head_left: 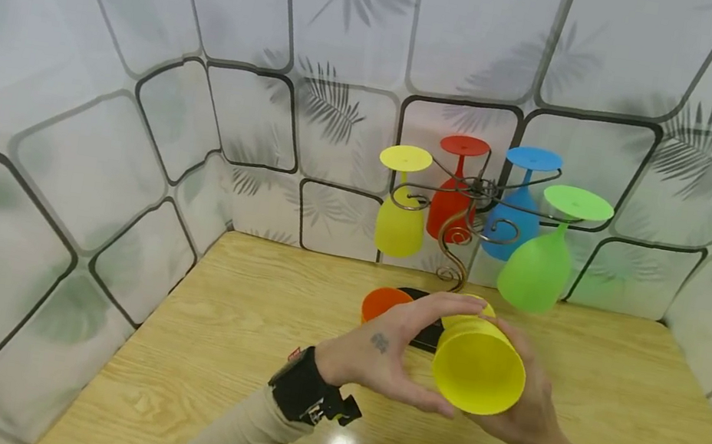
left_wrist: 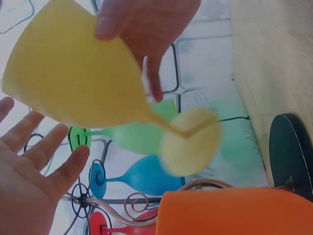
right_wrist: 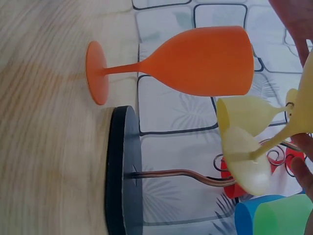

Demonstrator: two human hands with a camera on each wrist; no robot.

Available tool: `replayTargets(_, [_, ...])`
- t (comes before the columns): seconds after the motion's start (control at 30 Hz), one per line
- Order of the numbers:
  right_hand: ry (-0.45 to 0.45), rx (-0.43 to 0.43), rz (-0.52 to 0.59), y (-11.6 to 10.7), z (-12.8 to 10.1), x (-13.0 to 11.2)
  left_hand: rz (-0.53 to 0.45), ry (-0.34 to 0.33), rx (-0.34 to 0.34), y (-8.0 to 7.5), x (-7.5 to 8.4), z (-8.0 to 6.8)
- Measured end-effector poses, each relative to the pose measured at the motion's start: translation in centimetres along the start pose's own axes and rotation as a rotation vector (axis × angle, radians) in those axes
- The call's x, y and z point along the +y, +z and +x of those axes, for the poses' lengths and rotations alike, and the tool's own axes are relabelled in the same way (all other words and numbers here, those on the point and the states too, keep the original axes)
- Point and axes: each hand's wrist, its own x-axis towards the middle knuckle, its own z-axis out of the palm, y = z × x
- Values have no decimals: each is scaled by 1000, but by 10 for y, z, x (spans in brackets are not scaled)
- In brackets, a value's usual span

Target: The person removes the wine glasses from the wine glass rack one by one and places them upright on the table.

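Note:
My right hand (head_left: 536, 406) grips a yellow goblet (head_left: 479, 370) by its bowl, with the open mouth tilted toward me. In the left wrist view its thumb and fingers lie against the bowl, and the yellow foot (left_wrist: 190, 142) slants out past them. My left hand (head_left: 386, 359) is stretched out beside the same goblet, fingers fairly straight and spread near the bowl. Behind the hands stands a curled metal rack (head_left: 479, 187) with goblets hanging upside down from its arms: yellow (head_left: 399, 229), red (head_left: 451, 214), blue (head_left: 516, 216) and green (head_left: 537, 270).
An orange goblet (right_wrist: 205, 61) stands upright on the wooden table (head_left: 229, 318), left of the rack's black base (right_wrist: 122, 171). Patterned curtain walls (head_left: 343, 127) close off the back and both sides. The hanging green goblet leans outward on the right.

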Motion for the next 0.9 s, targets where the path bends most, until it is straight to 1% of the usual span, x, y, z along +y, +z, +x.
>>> replayTargets(0.13, [77,-9,20,2,-6,3,12,-1,21,-2,-1,-2])
replayTargets(0.27, [116,-19,25,6,-6,6,-4,7,23,-3,-4,-2])
replayTargets(0.4, [147,-28,17,11,-8,7,-7,-8,20,-5,-7,-2])
replayTargets(0.63, [225,-83,69,16,-14,9,132,-81,10,-9,-14,-3])
replayTargets(0.73, [284,-126,64,15,-16,9,176,-110,11,-8,-19,-4])
replayTargets(0.9, [392,-202,16,16,-20,8,181,-215,0,-7,-23,-7])
